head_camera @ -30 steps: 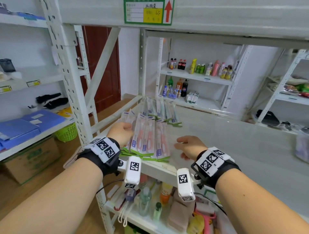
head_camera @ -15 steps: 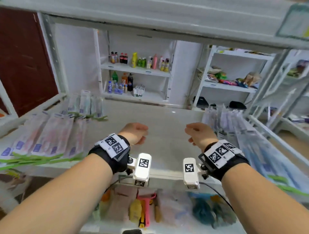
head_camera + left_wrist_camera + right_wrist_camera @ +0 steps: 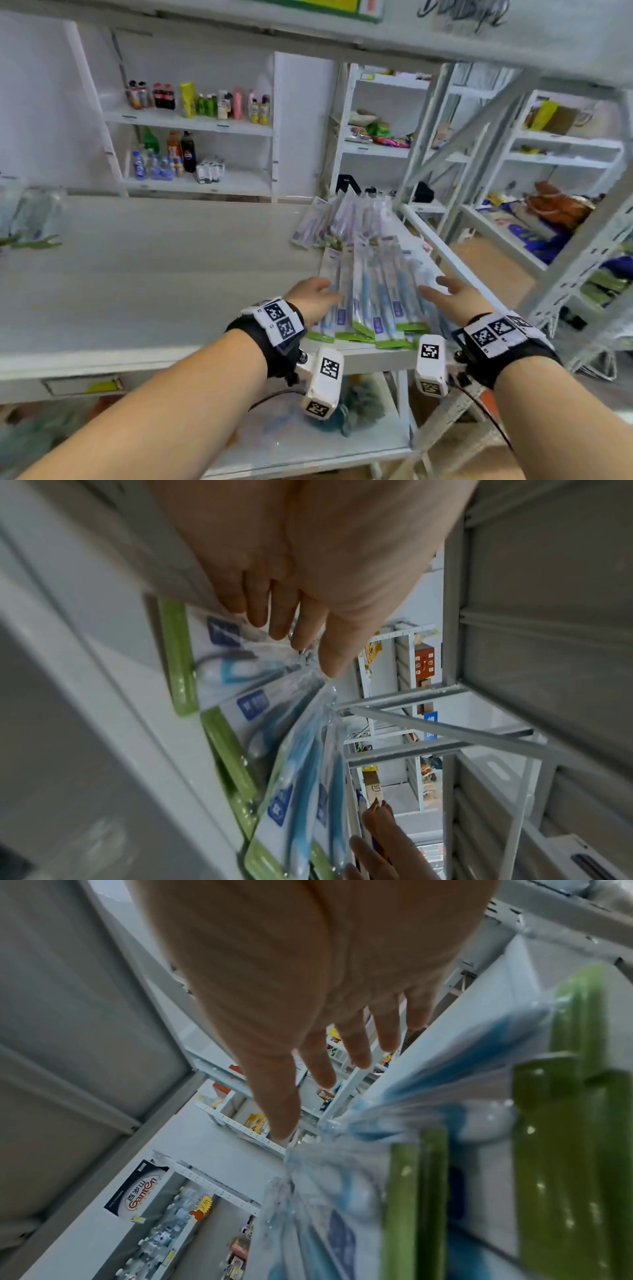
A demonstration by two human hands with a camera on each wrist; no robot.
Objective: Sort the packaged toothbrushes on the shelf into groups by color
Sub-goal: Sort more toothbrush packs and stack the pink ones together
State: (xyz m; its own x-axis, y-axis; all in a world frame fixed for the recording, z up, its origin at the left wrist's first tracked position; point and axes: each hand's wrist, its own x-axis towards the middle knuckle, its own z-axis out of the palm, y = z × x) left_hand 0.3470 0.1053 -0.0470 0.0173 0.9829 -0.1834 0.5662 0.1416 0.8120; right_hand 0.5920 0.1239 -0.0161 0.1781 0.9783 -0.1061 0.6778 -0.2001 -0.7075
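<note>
Both my hands [image 3: 313, 296] [image 3: 452, 298] spread loose flanking blue packs [image 3: 373, 294] at shelf [image 3: 171, 260] edge, probably touching; a shove spills them.

- Blue toothbrushes [image 3: 373, 298]: clear packs with green bottom edges and blue labels, fanned side by side flat at the shelf's [image 3: 154, 274] front right, overlapping
- Purple toothbrushes [image 3: 337, 222]: similar packs in a loose heap just behind the blue ones, farther back on the shelf
</note>
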